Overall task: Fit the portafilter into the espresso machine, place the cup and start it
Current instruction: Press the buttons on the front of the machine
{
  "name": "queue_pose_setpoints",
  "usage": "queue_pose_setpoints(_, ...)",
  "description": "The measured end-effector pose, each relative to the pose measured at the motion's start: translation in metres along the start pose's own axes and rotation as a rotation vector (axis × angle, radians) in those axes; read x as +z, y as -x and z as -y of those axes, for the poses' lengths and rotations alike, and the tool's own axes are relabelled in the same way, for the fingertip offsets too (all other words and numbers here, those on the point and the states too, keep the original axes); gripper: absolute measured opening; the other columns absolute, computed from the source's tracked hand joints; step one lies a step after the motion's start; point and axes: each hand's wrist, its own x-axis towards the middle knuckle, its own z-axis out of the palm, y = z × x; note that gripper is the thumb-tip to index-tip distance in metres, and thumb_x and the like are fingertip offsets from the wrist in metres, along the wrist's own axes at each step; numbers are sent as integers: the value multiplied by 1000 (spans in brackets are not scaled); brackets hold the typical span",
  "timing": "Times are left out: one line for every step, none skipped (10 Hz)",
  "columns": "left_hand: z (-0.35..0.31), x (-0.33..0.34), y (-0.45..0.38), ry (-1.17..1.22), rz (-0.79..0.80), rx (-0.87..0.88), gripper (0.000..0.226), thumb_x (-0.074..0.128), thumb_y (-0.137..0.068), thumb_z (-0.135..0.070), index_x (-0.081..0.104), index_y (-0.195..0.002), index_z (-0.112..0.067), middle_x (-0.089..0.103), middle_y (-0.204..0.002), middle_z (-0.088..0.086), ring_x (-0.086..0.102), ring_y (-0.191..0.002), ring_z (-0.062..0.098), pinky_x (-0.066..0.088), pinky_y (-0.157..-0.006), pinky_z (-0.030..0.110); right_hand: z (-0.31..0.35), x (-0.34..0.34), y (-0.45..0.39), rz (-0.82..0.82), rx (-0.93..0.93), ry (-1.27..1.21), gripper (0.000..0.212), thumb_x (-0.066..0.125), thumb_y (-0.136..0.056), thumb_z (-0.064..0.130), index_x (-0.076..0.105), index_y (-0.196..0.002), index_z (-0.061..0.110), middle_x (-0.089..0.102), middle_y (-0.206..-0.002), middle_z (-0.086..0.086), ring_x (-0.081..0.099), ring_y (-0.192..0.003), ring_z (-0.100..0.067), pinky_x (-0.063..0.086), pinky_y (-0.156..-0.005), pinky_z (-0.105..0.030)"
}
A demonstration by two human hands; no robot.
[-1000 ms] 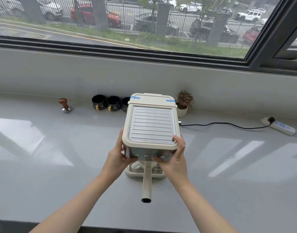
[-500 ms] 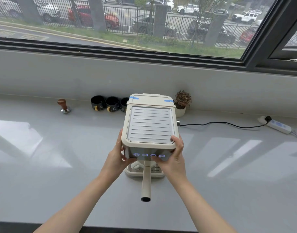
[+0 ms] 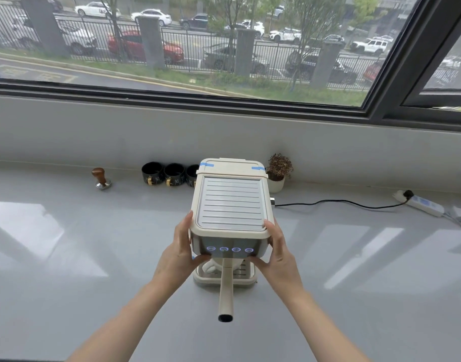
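Note:
A cream espresso machine (image 3: 230, 202) stands on the grey counter, its row of blue-lit buttons (image 3: 229, 249) facing me. The portafilter sits in the machine, its cream handle (image 3: 226, 291) sticking out toward me. A white cup (image 3: 211, 267) stands on the drip tray (image 3: 205, 282) under it, mostly hidden. My left hand (image 3: 181, 246) holds the machine's left front corner. My right hand (image 3: 276, 246) holds the right front corner, thumb under the rightmost button.
Three black cups (image 3: 171, 174) line the back wall left of the machine. A wood-handled tamper (image 3: 101, 178) stands further left. A small potted plant (image 3: 277, 173) is at the back right. A black cable (image 3: 336, 203) runs to a power strip (image 3: 420, 203).
The buttons now glow brighter blue. My right thumb has slid from the front panel to the machine's lower right corner. The left hand stays put.

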Motion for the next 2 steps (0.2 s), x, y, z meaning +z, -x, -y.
queue_pose_setpoints(1,-1,-2,-33,-10,71,109,83,-67,-19,0,-130,-51,40,-141,1,63,-82,30,56,-62,46,-6,-6,3,1,-59,72,101,78,-73,20,9,-140,50,26,-157,12,53,-112,2,48,-78,-14)
queue_pose_setpoints(-1,-3,-2,-47,13,58,106,83,-68,-19,2,-130,-49,46,-136,1,62,-82,29,56,-63,47,-22,-24,2,33,-108,228,101,74,-75,11,7,-141,48,43,-149,9,64,-107,-11,51,-71,-22)
